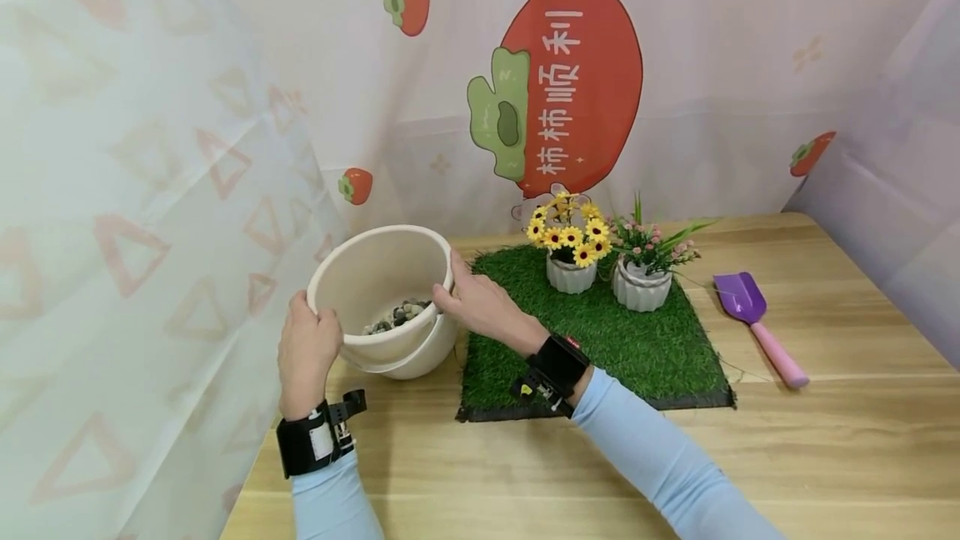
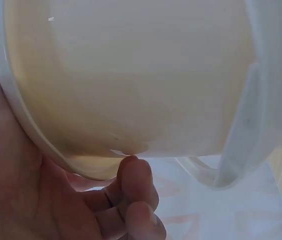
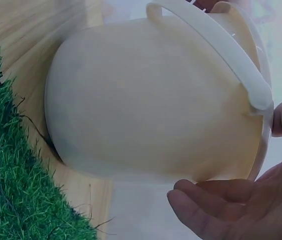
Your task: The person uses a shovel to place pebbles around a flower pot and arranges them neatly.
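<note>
A cream plastic bucket (image 1: 408,357) stands tilted slightly toward me at the left of the wooden table, its handle hanging down the near side. Pebbles (image 1: 397,317) in grey, white and dark tones lie in its bottom. My left hand (image 1: 309,348) grips the rim at the left, thumb over the edge and fingers curled against the outer wall, as the left wrist view shows. On the opposite side my right hand (image 1: 483,307) holds the rim; in the right wrist view its fingers lie along the outside of the bucket and the thumb is at the rim.
Right of the bucket lies a green artificial turf mat (image 1: 517,357). On it stand a white pot of yellow flowers (image 1: 572,275) and a white pot of pink flowers (image 1: 642,290). A purple shovel with a pink handle (image 1: 780,355) lies farther right. Printed cloth (image 1: 420,123) hangs behind.
</note>
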A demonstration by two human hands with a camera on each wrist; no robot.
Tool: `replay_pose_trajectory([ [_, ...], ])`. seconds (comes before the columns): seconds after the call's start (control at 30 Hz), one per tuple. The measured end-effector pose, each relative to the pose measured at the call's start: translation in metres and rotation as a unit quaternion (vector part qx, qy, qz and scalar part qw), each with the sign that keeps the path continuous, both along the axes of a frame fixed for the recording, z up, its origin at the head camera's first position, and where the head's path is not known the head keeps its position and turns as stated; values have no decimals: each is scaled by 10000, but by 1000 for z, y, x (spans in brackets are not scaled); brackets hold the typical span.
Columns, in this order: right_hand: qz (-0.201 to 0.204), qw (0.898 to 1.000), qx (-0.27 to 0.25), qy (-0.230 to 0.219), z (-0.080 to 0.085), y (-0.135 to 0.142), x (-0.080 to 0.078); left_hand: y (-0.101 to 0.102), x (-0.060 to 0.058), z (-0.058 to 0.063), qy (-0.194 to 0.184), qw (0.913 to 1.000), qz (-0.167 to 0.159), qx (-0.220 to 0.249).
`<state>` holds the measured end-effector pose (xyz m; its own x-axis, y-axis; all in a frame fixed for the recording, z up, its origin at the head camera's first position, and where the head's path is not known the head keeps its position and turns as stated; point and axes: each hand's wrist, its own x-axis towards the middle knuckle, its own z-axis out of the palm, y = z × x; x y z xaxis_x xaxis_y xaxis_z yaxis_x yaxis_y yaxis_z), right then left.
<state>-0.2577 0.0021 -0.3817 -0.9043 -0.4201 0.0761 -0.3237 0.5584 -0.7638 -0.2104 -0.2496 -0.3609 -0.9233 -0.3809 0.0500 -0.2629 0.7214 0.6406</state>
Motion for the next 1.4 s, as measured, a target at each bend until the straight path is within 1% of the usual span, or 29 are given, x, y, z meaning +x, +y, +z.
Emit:
replay_pose_trajectory([
  [0.1,114,9999,-67,38,-1,1,3,2,7,-2,132,9999,15,-80],
  [0.2,290,9993,-214,61,-4,3,8,4,17,-6,325,9993,35,-190],
  [0.3,450,9984,-331,74,-6,4,12,7,26,-11,427,9987,117,-240],
  [0.47,540,9976,-444,30,-11,5,17,12,37,-18,497,9976,257,-401],
  [0.53,524,9974,-499,-69,-15,6,19,15,41,-21,539,9970,298,-469],
  [0.63,486,9965,-640,-228,-21,7,21,19,46,-25,624,9961,346,-518],
  [0.77,470,9938,-954,-330,-25,10,22,23,51,-27,689,9958,385,-453],
  [0.9,576,9886,-1319,-447,-28,13,23,26,56,-27,664,9966,314,-365],
  [1.0,634,9868,-1402,-515,-29,17,25,29,59,-28,734,9962,295,-376],
  [1.07,663,9863,-1422,-508,-28,18,24,31,61,-29,932,9943,342,-392],
  [1.17,689,9854,-1467,-520,-25,20,23,33,61,-29,1346,9890,435,-429],
  [1.23,695,9832,-1562,-639,-24,21,21,34,61,-29,1601,9850,476,-433],
  [1.3,695,9810,-1617,-812,-22,22,20,35,61,-29,1778,9818,509,-429],
  [1.4,644,9792,-1603,-1062,-20,25,18,37,63,-31,1929,9790,525,-391],
])
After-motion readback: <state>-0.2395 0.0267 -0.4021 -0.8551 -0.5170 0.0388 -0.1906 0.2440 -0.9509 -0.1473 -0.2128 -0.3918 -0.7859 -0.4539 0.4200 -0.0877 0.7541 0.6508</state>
